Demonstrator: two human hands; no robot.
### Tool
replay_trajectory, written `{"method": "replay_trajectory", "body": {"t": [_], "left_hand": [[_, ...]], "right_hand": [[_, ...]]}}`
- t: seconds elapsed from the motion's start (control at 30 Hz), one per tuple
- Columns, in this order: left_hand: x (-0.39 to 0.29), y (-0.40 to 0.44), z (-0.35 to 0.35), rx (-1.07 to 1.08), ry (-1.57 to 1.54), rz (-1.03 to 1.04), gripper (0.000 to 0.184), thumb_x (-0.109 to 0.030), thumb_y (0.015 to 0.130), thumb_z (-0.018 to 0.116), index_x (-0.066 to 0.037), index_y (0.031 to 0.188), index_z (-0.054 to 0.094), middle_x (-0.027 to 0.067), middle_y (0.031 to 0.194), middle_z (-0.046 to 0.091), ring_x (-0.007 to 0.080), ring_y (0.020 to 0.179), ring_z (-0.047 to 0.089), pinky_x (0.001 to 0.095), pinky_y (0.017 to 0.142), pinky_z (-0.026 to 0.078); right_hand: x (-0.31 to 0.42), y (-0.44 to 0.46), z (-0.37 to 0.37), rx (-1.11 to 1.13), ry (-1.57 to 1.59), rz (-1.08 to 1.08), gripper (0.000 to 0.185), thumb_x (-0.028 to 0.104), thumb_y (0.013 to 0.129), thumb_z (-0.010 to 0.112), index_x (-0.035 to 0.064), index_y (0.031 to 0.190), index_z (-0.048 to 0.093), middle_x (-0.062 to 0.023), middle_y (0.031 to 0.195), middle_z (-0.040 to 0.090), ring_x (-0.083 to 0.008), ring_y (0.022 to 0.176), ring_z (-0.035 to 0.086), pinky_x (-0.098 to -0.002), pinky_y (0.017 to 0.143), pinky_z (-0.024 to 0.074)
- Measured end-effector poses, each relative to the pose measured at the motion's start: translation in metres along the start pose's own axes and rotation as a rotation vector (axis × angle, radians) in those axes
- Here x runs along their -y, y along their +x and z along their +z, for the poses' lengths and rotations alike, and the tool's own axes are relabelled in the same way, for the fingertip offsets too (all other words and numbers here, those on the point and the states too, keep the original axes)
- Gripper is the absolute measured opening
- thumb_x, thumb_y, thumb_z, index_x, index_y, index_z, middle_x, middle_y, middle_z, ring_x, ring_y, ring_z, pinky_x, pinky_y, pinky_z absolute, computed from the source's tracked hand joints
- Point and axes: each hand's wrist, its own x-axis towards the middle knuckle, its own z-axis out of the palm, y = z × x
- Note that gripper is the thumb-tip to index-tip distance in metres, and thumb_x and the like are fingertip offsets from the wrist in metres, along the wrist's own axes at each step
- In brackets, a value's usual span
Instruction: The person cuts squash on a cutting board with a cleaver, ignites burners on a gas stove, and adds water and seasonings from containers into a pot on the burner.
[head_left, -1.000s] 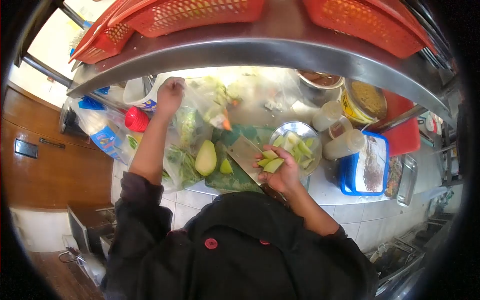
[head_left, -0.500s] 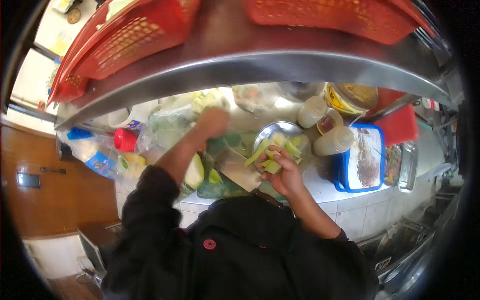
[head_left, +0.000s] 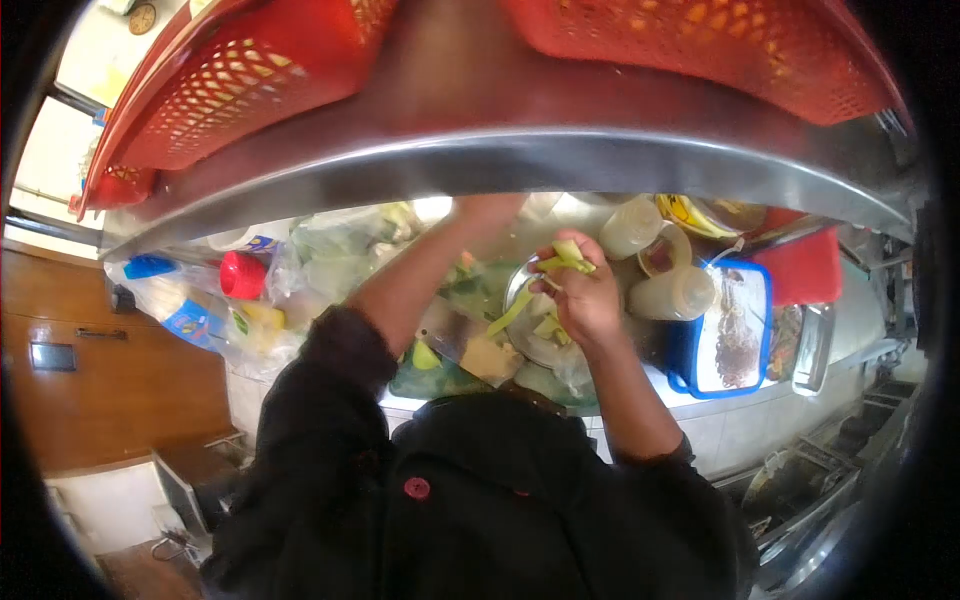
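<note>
My right hand is closed around pale green vegetable pieces, raised above a round metal bowl. More pale green slices lie in the bowl, and one long strip hangs over its left side. My left hand reaches far forward under the shelf edge; its fingers are hidden there. Below my left forearm are a green cutting board and a green wedge-shaped piece. A tan, flat-looking patch shows beside the bowl; I cannot make out what it is.
A steel shelf with red perforated baskets overhangs the counter. Right of the bowl stand squeeze bottles and a blue-rimmed container. Bagged vegetables, a red cup stack and plastic packets crowd the left.
My left hand has moved forward and right, beneath the shelf edge. My right hand has lifted away from the bowl with the vegetable pieces. The view has tilted slightly upward.
</note>
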Motion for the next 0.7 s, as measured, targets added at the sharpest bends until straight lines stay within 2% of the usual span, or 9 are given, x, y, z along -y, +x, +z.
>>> {"method": "replay_trajectory", "body": {"t": [0.13,0.2,0.23,0.27,0.3,0.33,0.43,0.5,0.7], "left_hand": [[0.018,0.047,0.039,0.059,0.169,0.130,0.038,-0.027,0.086,0.053,0.000,0.112,0.060,0.0178,0.110,0.063,0.0305,0.102,0.058,0.0409,0.092,0.042],[0.022,0.032,0.042,0.081,-0.204,0.187,0.039,-0.034,0.091,0.050,-0.005,0.115,0.060,0.0185,0.116,0.061,0.0345,0.110,0.055,0.0458,0.096,0.040],[0.021,0.026,0.045,-0.152,-0.197,0.318,0.035,-0.030,0.091,0.050,-0.004,0.111,0.060,0.0184,0.112,0.062,0.0335,0.104,0.058,0.0457,0.089,0.044],[0.024,0.019,0.046,-0.157,-0.191,0.320,0.035,-0.030,0.091,0.050,-0.004,0.111,0.060,0.0184,0.112,0.062,0.0335,0.104,0.058,0.0457,0.089,0.044],[0.009,-0.001,0.027,-0.095,-0.252,0.120,0.028,-0.023,0.089,0.052,-0.001,0.104,0.061,0.0169,0.098,0.063,0.0298,0.091,0.060,0.0428,0.081,0.046],[0.001,-0.019,0.016,-0.037,-0.315,-0.084,0.021,-0.016,0.086,0.055,0.001,0.097,0.061,0.0154,0.084,0.065,0.0262,0.079,0.063,0.0400,0.072,0.049],[0.006,-0.049,0.011,-0.081,-0.325,-0.220,0.025,-0.022,0.088,0.055,0.001,0.096,0.059,0.0129,0.081,0.065,0.0223,0.072,0.062,0.0375,0.067,0.049],[0.007,-0.064,0.012,-0.214,-0.428,-0.273,0.026,-0.023,0.089,0.054,0.002,0.094,0.059,0.0131,0.080,0.065,0.0212,0.070,0.062,0.0361,0.065,0.049],[0.018,-0.081,0.012,-0.434,-0.798,-0.334,0.016,-0.015,0.088,0.051,0.000,0.087,0.056,0.0071,0.075,0.061,0.0137,0.068,0.057,0.0298,0.062,0.047]], "right_hand": [[0.025,0.018,0.012,-0.006,-0.289,-0.323,0.043,-0.011,0.077,0.054,0.0043,0.117,0.049,-0.0069,0.098,0.058,-0.0198,0.087,0.060,-0.0287,0.072,0.0515],[0.029,0.037,0.006,-0.023,-0.395,-0.408,0.037,-0.007,0.078,0.057,0.0026,0.113,0.053,-0.0097,0.095,0.062,-0.0216,0.084,0.061,-0.0306,0.073,0.0507],[0.033,0.049,0.005,-0.032,-0.612,-0.558,0.032,-0.004,0.078,0.059,0.0007,0.109,0.055,-0.0123,0.093,0.063,-0.0232,0.083,0.062,-0.0324,0.073,0.0503],[0.035,0.059,0.005,-0.046,-0.822,-0.708,0.028,-0.001,0.078,0.061,-0.0011,0.106,0.058,-0.0149,0.092,0.065,-0.0249,0.082,0.063,-0.0343,0.073,0.0499],[0.048,0.057,0.016,-0.012,-1.047,-0.743,0.022,0.004,0.079,0.066,-0.0018,0.099,0.062,-0.0138,0.090,0.065,-0.0188,0.086,0.062,-0.0320,0.074,0.0495],[0.045,0.066,0.021,-0.005,-1.043,-0.741,0.022,0.004,0.079,0.066,-0.0018,0.099,0.062,-0.0138,0.090,0.065,-0.0188,0.086,0.062,-0.0320,0.074,0.0495],[0.018,0.104,0.026,0.016,-1.356,-0.649,0.024,0.016,0.080,0.063,-0.0017,0.097,0.063,-0.0204,0.086,0.066,-0.0288,0.081,0.064,-0.0358,0.074,0.0494],[-0.009,0.134,0.012,0.089,-1.306,-0.287,0.024,0.020,0.080,0.063,0.0000,0.093,0.064,-0.0201,0.086,0.066,-0.0314,0.079,0.063,-0.0374,0.074,0.0490],[-0.019,0.112,0.032,0.253,-1.456,-0.066,0.026,0.022,0.078,0.065,0.0023,0.094,0.067,-0.0205,0.090,0.066,-0.0353,0.085,0.063,-0.0404,0.076,0.0482]]}}
